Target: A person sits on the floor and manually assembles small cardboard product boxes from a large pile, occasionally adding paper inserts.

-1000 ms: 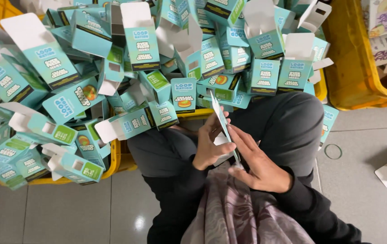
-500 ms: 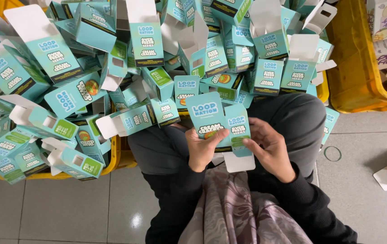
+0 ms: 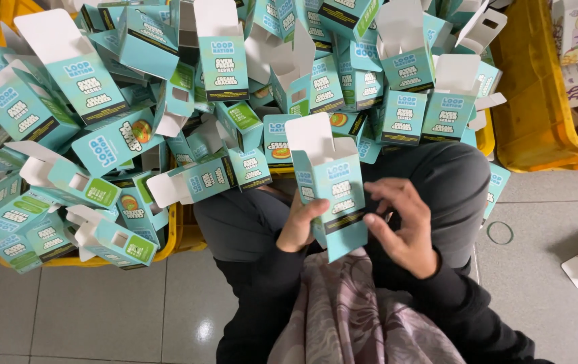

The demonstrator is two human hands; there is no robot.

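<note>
Head view: person is sitting over a tiled floor (image 3: 100, 310), dark trousers and dark sleeves filling the lower middle. Left hand (image 3: 300, 226) is gripping a teal carton (image 3: 333, 195) along its left side; thumb is lying on the front panel, the other fingers are wrapping behind and are hidden by the carton. This grip is clamped on the carton. Right hand (image 3: 403, 226) is sitting just beside the carton's right edge, fingers spread and curled; the thumb tip is touching the lower right edge, the remaining fingertips are standing apart from the panel. This grip is apart, not closed on anything. Carton is standing roughly upright above the lap, squared into a box, its white top flap sticking up open. The bottom end is facing the camera at an angle; cannot tell whether it is closed.

Heap of teal cartons (image 3: 134, 121) with open white flaps is spilling over a yellow crate (image 3: 167, 243); most of the crate is buried, only its near rim is showing. A second yellow crate (image 3: 525, 101) is being cut off by the right edge. A rubber band (image 3: 499, 232) is lying on the floor near the right knee. A patterned cloth (image 3: 350, 310) is covering the lap, its lower part cut off.
</note>
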